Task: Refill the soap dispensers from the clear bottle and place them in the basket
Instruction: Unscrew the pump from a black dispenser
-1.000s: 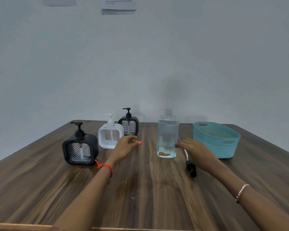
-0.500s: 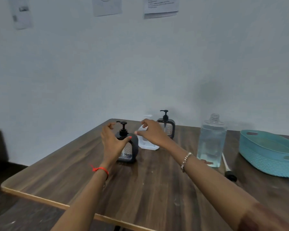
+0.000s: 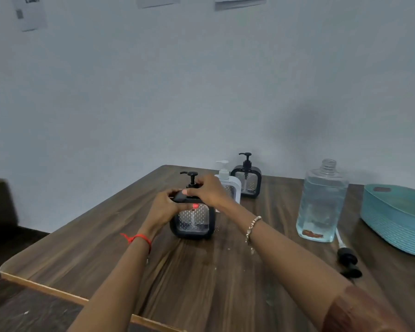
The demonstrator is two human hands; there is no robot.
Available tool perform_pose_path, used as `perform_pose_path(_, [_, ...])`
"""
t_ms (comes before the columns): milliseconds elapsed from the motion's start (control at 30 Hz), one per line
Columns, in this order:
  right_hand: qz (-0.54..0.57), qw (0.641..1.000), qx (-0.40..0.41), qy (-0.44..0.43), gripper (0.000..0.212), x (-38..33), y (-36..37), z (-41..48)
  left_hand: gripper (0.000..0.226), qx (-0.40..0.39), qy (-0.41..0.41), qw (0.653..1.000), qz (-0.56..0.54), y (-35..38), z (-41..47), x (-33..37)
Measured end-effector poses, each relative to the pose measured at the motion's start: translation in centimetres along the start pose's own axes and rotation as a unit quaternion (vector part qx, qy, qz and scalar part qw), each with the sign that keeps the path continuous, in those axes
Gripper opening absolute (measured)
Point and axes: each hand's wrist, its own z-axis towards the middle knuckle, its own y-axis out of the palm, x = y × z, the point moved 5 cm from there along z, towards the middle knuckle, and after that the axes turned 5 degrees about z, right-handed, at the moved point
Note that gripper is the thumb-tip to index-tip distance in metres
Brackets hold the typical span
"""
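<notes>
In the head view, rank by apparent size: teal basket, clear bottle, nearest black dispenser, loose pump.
1. teal basket, though cut off by the frame.
2. clear bottle.
3. nearest black dispenser, partly hidden.
4. loose pump.

Three square pump dispensers, upright: near black dispenser (image 3: 193, 222), white dispenser (image 3: 230, 185), far black dispenser (image 3: 247, 182). Uncapped clear bottle (image 3: 321, 204), nearly full, stands beside teal basket (image 3: 398, 219).

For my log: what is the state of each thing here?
near black dispenser: upright, pump on
left hand: grips its body
right hand: grips its pump
white dispenser: upright, pump on
far black dispenser: upright, pump on
clear bottle: uncapped, mostly full
loose pump: lying flat
basket: nothing seen inside
</notes>
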Motion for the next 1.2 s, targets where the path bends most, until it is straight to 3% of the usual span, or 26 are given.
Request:
perform_pose_path(267, [-0.009,0.999,-0.028,-0.043,0.01,1.3,-7.6,-3.1,0.044,-0.086,0.041,0.994,-0.049,5.8,-0.2,4.4])
perform_pose_path(400, [0.013,0.997,-0.049,-0.054,0.027,2.6,-10.7,-4.7,0.043,-0.155,0.056,0.983,-0.082,8.6,-0.8,6.3])
perform_pose_path(467, [0.08,0.992,-0.082,-0.05,0.024,3.1,-12.0,-5.6,0.047,-0.177,0.061,0.978,-0.094,9.8,-1.3,7.0])
perform_pose_path(567, [0.203,0.97,-0.129,-0.042,0.043,3.6,-13.0,-6.9,0.057,-0.217,0.052,0.967,-0.125,11.4,-2.2,7.8])
perform_pose_path(667, [0.256,0.954,-0.149,-0.038,0.051,3.9,-13.8,-7.7,0.063,-0.228,0.048,0.961,-0.151,12.5,-2.6,8.2])
perform_pose_path(767, [0.28,0.956,-0.086,-0.034,0.036,4.6,-15.1,-7.9,0.071,-0.177,0.044,0.974,-0.133,12.6,-2.5,8.9])
perform_pose_path(800, [0.261,0.964,-0.037,-0.033,0.03,4.8,-15.5,-8.0,0.063,-0.159,0.041,0.978,-0.128,12.6,-2.4,9.0])
perform_pose_path(867, [0.164,0.984,0.055,-0.036,0.02,5.0,-16.1,-8.0,0.04,-0.121,0.044,0.984,-0.122,12.4,-2.4,9.6])
perform_pose_path(967, [0.069,0.989,0.129,-0.024,0.027,4.6,-16.0,-8.2,0.04,-0.098,0.069,0.989,-0.082,12.3,-2.3,10.0])
perform_pose_path(1200, [0.1,0.991,0.094,-0.01,0.029,4.5,-16.0,-8.9,0.042,-0.076,0.057,0.994,-0.057,12.3,-2.4,9.2])
